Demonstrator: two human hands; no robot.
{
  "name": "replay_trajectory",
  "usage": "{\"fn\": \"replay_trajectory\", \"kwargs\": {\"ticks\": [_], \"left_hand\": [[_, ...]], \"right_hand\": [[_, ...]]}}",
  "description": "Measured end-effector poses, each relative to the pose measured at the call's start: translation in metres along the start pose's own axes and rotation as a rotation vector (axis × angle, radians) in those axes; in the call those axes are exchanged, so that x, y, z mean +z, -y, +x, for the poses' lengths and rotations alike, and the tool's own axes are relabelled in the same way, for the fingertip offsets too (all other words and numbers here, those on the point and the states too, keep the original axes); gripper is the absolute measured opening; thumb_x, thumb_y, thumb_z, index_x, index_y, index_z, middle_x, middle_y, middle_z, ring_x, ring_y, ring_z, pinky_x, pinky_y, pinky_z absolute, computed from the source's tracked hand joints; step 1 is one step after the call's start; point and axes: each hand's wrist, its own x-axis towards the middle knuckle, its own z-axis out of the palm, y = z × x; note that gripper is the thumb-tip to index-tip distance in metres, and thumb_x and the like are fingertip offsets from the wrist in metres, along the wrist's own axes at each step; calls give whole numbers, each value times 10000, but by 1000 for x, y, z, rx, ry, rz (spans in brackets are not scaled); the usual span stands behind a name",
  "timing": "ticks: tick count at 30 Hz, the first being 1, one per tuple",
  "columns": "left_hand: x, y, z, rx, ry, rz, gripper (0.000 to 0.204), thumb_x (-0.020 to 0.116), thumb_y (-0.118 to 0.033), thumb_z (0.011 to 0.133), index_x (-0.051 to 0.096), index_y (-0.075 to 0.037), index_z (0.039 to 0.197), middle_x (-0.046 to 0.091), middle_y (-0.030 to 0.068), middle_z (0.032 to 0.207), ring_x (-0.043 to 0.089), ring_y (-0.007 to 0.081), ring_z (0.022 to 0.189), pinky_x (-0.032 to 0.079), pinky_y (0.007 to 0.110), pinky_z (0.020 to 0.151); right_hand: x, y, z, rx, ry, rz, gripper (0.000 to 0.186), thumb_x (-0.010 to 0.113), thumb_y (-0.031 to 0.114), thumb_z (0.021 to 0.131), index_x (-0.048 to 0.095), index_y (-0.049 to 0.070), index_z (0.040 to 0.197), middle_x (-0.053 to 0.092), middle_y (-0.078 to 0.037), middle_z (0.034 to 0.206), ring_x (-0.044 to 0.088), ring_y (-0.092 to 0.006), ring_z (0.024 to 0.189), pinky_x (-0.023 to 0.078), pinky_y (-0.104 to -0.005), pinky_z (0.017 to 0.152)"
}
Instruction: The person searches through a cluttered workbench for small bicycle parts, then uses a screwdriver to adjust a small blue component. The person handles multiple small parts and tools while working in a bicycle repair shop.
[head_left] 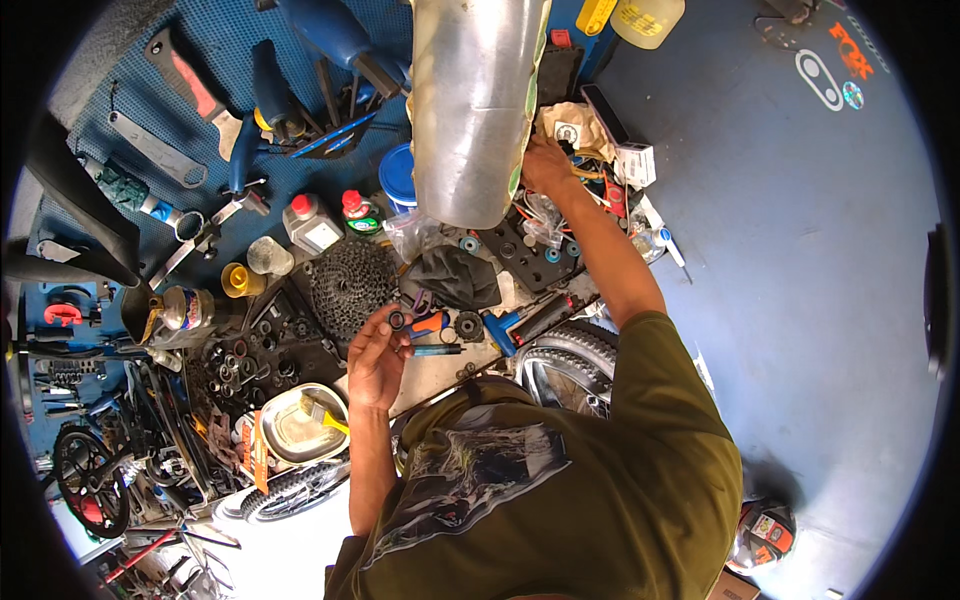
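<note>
Small dark ring (397,313), open-centred, its hole facing the camera, pinched in the left hand (377,358)

bold orange lettering (850,52) marks the blue wall (800,250).

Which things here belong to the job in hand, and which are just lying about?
In hand or beside a hand:
small dark ring, held by the left hand
brown paper bag, beside the right hand, whose grip is unclear

Apparently just lying about:
tray with yellow brush
black cloth
blue-lidded tub
red-capped grey bottle
</note>
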Motion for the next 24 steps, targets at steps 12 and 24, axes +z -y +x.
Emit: {"fn": "replay_trajectory", "kwargs": {"ticks": [12, 24], "left_hand": [[10, 5, 13, -45, 63, 46, 345, 634, -189, 982, 616, -16, 1280, 695, 74, 1105, 568, 128, 833, 459, 285, 722], [21, 8, 25, -119, 102, 85, 334, 632, -187, 982, 624, -32, 1277, 707, 85, 1107, 581, 127, 826, 459, 282, 718]], "right_hand": [[-40, 43, -89, 235, -349, 1767, 368, 677, 6, 926, 602, 51, 1284, 631, 16, 851, 546, -43, 697, 472, -217, 644], [-105, 92, -135, 87, -562, 1493, 407, 734, -40, 863, 626, 71, 1239, 656, 11, 881, 583, -33, 761, 488, -200, 684]]}}
